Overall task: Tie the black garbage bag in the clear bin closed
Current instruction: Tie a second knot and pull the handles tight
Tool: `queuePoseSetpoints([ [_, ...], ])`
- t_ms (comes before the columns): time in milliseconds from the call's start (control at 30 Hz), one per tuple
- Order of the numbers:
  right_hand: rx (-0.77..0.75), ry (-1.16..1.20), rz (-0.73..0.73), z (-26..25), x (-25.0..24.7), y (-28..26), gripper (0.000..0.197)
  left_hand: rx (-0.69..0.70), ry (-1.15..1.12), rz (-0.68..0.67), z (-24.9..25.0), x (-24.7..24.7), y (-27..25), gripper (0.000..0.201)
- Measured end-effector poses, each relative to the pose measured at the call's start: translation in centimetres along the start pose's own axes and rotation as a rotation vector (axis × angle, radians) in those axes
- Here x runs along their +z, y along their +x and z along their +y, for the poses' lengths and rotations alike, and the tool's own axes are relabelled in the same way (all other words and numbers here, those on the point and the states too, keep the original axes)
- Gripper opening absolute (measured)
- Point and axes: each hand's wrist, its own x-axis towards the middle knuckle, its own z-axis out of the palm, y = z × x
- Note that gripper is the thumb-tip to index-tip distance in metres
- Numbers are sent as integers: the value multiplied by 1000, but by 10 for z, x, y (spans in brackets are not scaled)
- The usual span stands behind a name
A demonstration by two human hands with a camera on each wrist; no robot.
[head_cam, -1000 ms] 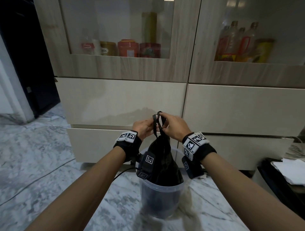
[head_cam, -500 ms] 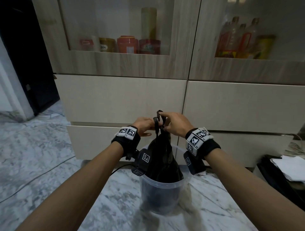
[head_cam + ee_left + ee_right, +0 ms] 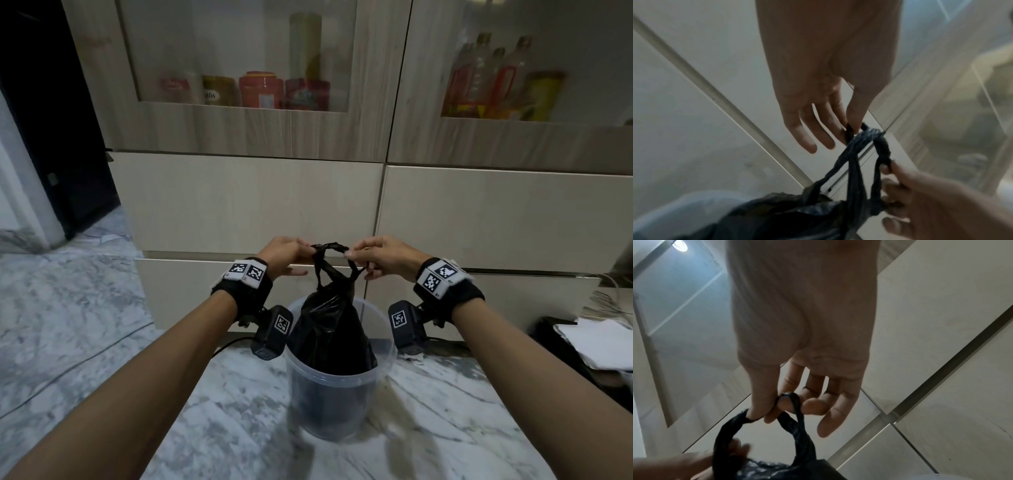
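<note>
Hanging between both hands [image 3: 337, 258], black garbage bag [image 3: 334, 329] handles pinched

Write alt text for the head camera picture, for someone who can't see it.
Two hands, left hand and right hand, pinch the twisted handles of a black garbage bag and pull them apart above a clear bin on a marble floor, before pale cabinets.

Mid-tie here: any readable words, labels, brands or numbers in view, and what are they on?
"tös": partial, on the yellow jar behind the cabinet glass.
Red tins: labels too blurred to read.
Bottles in the right cabinet: labels unreadable.
Wristband markers: black-and-white square codes, no words.
Black garbage bag and clear bin: no text visible.
</note>
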Motion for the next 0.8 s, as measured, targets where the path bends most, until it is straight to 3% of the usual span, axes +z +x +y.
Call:
queuePoseSetpoints([
  [100,-10,149,-48,2,-5,0,9,-30,-57,-62,3,2,1,10],
  [233,-30,214,-5,7,-14,2,6,-34,-10,-57,1,4,7,2],
  [400,11,291,70,28,-17,7,14,7,134,77,-14,-9,15,9],
  [667,240,-18,123,100,-18,10,18,-145,175,165,-63,-46,13,7],
  [800,228,-55,194,107,-16,16,19,-178,138,183,-76,-52,15,11],
])
